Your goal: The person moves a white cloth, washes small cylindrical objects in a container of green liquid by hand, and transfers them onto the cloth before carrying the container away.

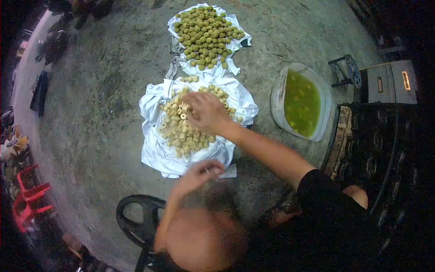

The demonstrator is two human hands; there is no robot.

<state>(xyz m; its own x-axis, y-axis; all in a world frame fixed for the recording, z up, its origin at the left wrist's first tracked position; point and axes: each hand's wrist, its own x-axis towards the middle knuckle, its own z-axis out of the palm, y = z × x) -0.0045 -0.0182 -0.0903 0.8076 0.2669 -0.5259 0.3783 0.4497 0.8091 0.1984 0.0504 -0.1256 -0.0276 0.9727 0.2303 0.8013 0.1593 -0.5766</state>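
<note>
Two white cloths (154,154); one green heap (206,36); one pale heap (181,133) under right hand (206,111), grasp unclear; left hand (197,173) pinching small piece (208,170); one tub (277,97); concrete floor (99,113).

I see a rough, matt concrete floor (104,90), soft white cloth (156,154) with creases, and a smooth, pale plastic tub (277,97).

The right arm (267,154) stretches forward, nearly straight and bare below the black short sleeve (317,186). The right hand (206,111) is turned palm down with its fingers loosely bent downward. The left arm (170,213) is folded close to the body. The left hand (199,174) is held nearer in, its fingertips (213,168) drawn together in a pinch.
</note>
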